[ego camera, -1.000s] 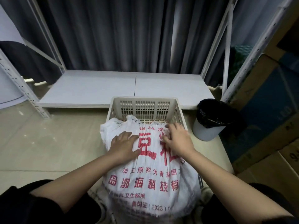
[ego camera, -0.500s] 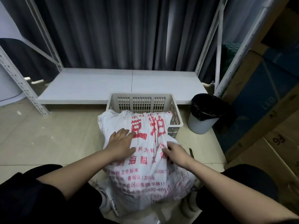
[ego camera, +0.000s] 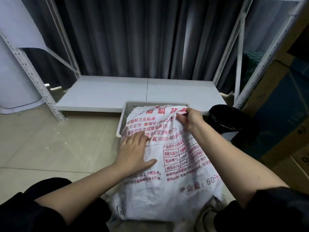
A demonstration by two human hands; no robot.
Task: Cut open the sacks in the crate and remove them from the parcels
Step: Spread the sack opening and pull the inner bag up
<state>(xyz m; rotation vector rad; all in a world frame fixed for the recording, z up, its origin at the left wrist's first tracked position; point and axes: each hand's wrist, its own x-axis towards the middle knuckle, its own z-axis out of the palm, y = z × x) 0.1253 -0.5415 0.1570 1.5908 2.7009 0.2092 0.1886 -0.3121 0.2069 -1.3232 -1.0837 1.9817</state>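
A bulging white woven sack [ego camera: 168, 186] with red print lies across the white plastic crate [ego camera: 124, 109] and reaches down toward me, covering most of the crate. My left hand [ego camera: 135, 153] lies flat on the sack's left side, fingers spread and straight. My right hand [ego camera: 189, 118] is at the sack's far right corner near the crate's far rim and pinches a fold of the fabric. What the sack contains is hidden.
A low white shelf board [ego camera: 107, 94] of a metal rack stands behind the crate, with dark curtains behind it. A bin with a black liner [ego camera: 229, 119] stands right of the crate. Cardboard boxes [ego camera: 284, 114] are stacked at the right. Tiled floor stretches left.
The sack has been drawn further out of the crate toward me, showing its lower print. My right hand has moved up to the far corner and pinched the fabric; the left stays flat.
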